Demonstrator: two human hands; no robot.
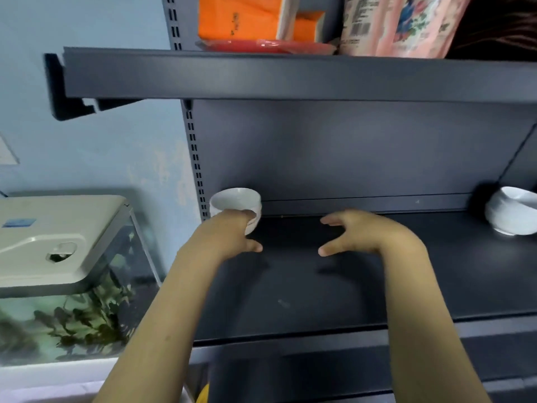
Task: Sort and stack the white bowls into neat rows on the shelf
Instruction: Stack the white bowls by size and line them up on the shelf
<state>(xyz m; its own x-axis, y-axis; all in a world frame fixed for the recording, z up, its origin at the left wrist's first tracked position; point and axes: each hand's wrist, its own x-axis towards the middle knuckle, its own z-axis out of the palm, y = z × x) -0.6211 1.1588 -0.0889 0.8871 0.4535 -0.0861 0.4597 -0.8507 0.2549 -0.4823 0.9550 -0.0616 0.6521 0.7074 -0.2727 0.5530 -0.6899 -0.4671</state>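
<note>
Fingers [249, 212] of the left hand [226, 237] reach the near rim of a white bowl [235, 200] in the middle left of the head view. One fingertip lies on the rim, while the thumb sticks out to the right, clear of the bowl. The back of the hand hides the other fingers, so I cannot tell whether they grasp the bowl or only rest against it. This bowl stands upright at the back left corner of the dark grey shelf [319, 301], just beside the slotted upright. A second rim seems to show under it, which suggests a stack.

At frame centre the right hand [366, 232] hovers over the bare shelf with fingers spread, loosely bent and released, grasping nothing. It is well apart from both bowls.

More white bowls [511, 212] sit at the far right edge of the frame. They are blurred, and the upper one looks tilted in the lower.

On the upper shelf [261, 77] at the top are orange packs [241, 18], a red flat item [267, 46] and pink printed packages [406, 24]. A fish tank [72, 309] with a beige lid [58, 228] fills the lower left.
</note>
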